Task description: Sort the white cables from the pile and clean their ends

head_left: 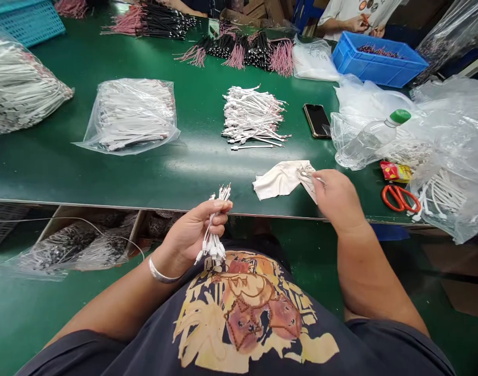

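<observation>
My left hand (195, 230) grips a bundle of short white cables (214, 243) just off the front edge of the green workbench (145, 177). Their bare wire tips stick up above my fingers, and white connectors hang below. My right hand (335, 198) rests at the bench edge, pinching a thin metallic item (306, 174) that I cannot identify clearly. It lies over a crumpled cream cloth (282, 180), touching it. A loose pile of white cables (254, 117) lies on the bench beyond the cloth.
Clear bags of white cables (129, 117) lie to the left, with black-and-pink wire bundles (239, 52) behind. To the right are a phone (317, 120), a plastic bottle (368, 141), orange scissors (399, 198) and a blue crate (380, 60). A co-worker's hands (364, 23) show at the far side.
</observation>
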The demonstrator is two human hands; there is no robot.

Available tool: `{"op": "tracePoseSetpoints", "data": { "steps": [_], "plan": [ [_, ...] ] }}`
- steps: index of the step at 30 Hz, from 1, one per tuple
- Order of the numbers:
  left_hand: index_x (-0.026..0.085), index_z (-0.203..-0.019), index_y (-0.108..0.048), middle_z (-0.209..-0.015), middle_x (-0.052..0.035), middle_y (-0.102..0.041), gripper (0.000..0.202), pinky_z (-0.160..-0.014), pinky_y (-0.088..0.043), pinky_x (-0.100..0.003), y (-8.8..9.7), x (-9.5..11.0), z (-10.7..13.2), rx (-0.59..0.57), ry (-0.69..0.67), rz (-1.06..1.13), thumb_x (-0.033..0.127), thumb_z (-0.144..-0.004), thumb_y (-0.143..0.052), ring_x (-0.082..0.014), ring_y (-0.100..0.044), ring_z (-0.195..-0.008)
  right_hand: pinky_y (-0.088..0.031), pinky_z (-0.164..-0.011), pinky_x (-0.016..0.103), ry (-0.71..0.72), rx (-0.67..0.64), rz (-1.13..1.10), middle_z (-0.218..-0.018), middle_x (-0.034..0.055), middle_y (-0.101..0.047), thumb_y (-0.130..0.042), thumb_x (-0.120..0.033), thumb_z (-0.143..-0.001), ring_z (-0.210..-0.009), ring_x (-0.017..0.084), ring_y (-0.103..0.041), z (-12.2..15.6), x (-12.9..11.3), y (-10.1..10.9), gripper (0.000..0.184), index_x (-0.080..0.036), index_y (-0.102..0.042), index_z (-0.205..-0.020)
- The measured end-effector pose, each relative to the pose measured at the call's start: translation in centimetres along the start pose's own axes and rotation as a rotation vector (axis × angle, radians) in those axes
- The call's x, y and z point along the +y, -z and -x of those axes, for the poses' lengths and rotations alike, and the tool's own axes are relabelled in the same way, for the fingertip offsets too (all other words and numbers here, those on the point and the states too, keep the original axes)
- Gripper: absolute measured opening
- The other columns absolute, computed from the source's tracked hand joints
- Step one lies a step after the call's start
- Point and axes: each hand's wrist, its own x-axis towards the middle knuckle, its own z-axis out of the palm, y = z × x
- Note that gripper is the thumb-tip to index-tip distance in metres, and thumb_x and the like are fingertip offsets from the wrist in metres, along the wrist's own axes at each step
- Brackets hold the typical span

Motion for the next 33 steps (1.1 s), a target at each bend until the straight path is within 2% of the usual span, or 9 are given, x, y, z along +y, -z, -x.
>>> {"op": "tracePoseSetpoints", "data": {
  "steps": [3,5,11,17,23,27,30,33],
  "plan": [
    [0.008,-0.074,-0.062,-0.067,-0.0008,-0.056,0.005,-0.034,-0.034,-0.009,-0.1,-0.1,-0.1,0.009,-0.049,-0.047,0.006,-0.069,-0.063,0.0001,-0.041,-0.045,-0.043,-0.088,0.042,-0.145,0.025,0.158,-0.101,0.0156,-0.066,-0.046,-0.022,-0.084,-0.097,0.029,-0.058,0.9,4.2,0.8,0.026,-0.013,-0.065,-0.099],
    [0.009,-0.074,-0.063,-0.068,-0.0008,-0.057,0.006,-0.035,-0.034,-0.009,-0.3,0.0,-0.1,0.018,-0.053,-0.077,0.006,-0.069,-0.064,-0.0002,-0.041,-0.046,-0.043,-0.087,0.041,-0.214,0.047,0.222,-0.100,0.0153,-0.066,-0.046,-0.022,-0.083,-0.096,0.028,-0.058,1.6,6.2,1.6,0.026,-0.013,-0.065,-0.100],
    [0.014,-0.075,-0.065,-0.052,0.0019,-0.048,0.014,-0.033,-0.036,-0.008,-1.1,0.6,-0.5,0.067,0.037,-0.099,0.007,-0.078,-0.053,-0.0015,-0.039,-0.042,-0.040,-0.086,0.036,-0.360,0.042,0.341,-0.101,0.0135,-0.067,-0.043,-0.020,-0.086,-0.096,0.025,-0.057,2.7,9.0,4.3,0.028,-0.012,-0.065,-0.101],
    [0.024,-0.077,-0.063,-0.048,0.0031,-0.046,0.025,-0.031,-0.039,-0.008,-2.4,0.9,-0.4,0.110,0.135,-0.047,0.008,-0.084,-0.046,-0.0028,-0.040,-0.038,-0.040,-0.078,0.033,-0.655,-0.108,0.498,-0.101,0.0169,-0.066,-0.035,-0.018,-0.090,-0.095,0.026,-0.059,2.6,11.1,6.0,0.033,-0.012,-0.062,-0.107],
    [0.022,-0.076,-0.063,-0.050,0.0029,-0.048,0.023,-0.032,-0.040,-0.007,-2.2,0.9,-0.3,0.095,0.095,-0.063,0.004,-0.079,-0.049,-0.0024,-0.042,-0.039,-0.042,-0.071,0.032,-0.862,-0.270,0.516,-0.093,0.0203,-0.066,-0.053,-0.008,-0.077,-0.089,0.027,-0.063,1.0,15.2,6.6,0.027,-0.007,-0.064,-0.101],
    [0.019,-0.075,-0.063,-0.050,0.0026,-0.046,0.019,-0.032,-0.039,-0.008,-1.8,0.8,-0.7,0.113,0.082,-0.082,0.004,-0.077,-0.052,-0.0026,-0.041,-0.039,-0.042,-0.074,0.033,-0.886,-0.334,0.523,-0.101,0.0214,-0.064,-0.058,-0.007,-0.072,-0.094,0.028,-0.062,0.6,16.3,6.1,0.031,-0.008,-0.063,-0.102],
    [0.012,-0.076,-0.062,-0.052,0.0033,-0.042,0.012,-0.030,-0.036,-0.008,-1.3,0.7,-1.1,0.105,0.021,-0.072,0.003,-0.073,-0.055,-0.0018,-0.038,-0.038,-0.043,-0.074,0.033,-0.867,-0.349,0.514,-0.105,0.0202,-0.063,-0.060,-0.010,-0.070,-0.097,0.029,-0.060,0.8,16.5,6.0,0.035,-0.010,-0.061,-0.105],
    [0.007,-0.078,-0.061,-0.054,0.0038,-0.041,0.010,-0.031,-0.035,-0.009,-1.1,0.8,-1.3,0.073,0.009,-0.079,0.002,-0.073,-0.054,-0.0012,-0.037,-0.040,-0.042,-0.068,0.030,-0.863,-0.390,0.463,-0.093,0.0157,-0.066,-0.065,-0.014,-0.065,-0.088,0.027,-0.062,1.0,16.9,6.7,0.028,-0.012,-0.066,-0.093]
  ]
}}
